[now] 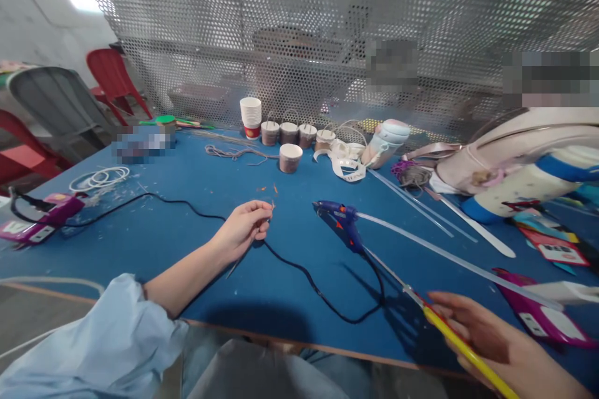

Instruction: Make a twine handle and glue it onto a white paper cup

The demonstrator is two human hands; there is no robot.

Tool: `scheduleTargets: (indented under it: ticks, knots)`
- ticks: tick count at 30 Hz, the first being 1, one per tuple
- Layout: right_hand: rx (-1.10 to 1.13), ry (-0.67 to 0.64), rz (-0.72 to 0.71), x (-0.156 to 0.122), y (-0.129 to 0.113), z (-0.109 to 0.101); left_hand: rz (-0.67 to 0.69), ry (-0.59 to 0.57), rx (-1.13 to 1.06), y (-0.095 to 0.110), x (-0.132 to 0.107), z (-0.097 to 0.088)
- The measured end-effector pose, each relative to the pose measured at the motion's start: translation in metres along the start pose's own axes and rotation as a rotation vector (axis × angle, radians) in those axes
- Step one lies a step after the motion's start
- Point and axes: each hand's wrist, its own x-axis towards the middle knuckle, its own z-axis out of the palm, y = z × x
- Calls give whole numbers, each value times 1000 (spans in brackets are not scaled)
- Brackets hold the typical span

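My left hand (243, 227) rests on the blue table (163, 237) with fingers pinched on a thin stick whose orange tip (272, 204) shows at the fingertips. At the lower right, my right hand (486, 336) is closed around a yellow-handled tool (463, 349) with a thin metal blade pointing up-left toward the blue glue gun (341, 219). The glue gun stands between the hands with a clear glue stick (444, 252) trailing from its back. Its black cord (309, 277) runs under my left hand.
Paper cups (251, 115) and several small wrapped cups (290, 156) stand at the back by the perforated metal screen. White ribbon, a pink bag (510, 149), a bottle and purple packages (543, 318) crowd the right. Wire rings (99, 178) and another purple package (40, 221) lie left. Red chairs stand beyond.
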Motion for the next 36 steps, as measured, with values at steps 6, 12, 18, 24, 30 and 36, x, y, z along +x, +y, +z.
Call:
scheduleTargets:
  ticks: [6,12,18,24,30,36]
  knots:
    - [308,-352,-39,32,-45,67,9,-14,30,1,-4,2]
    - [-125,-203,-248,76,-95,113,81,-3,59,7,-6,1]
    - [-338,-79,-448,86,-102,130,148,45,97,8,-9,2]
    - [-392,-23,-557,81,-100,141,201,113,147,5,-8,5]
    - [-412,14,-575,80,-98,145,201,100,161,2,-7,7]
    - [-382,-16,-535,78,-105,147,202,83,246,-1,-8,8]
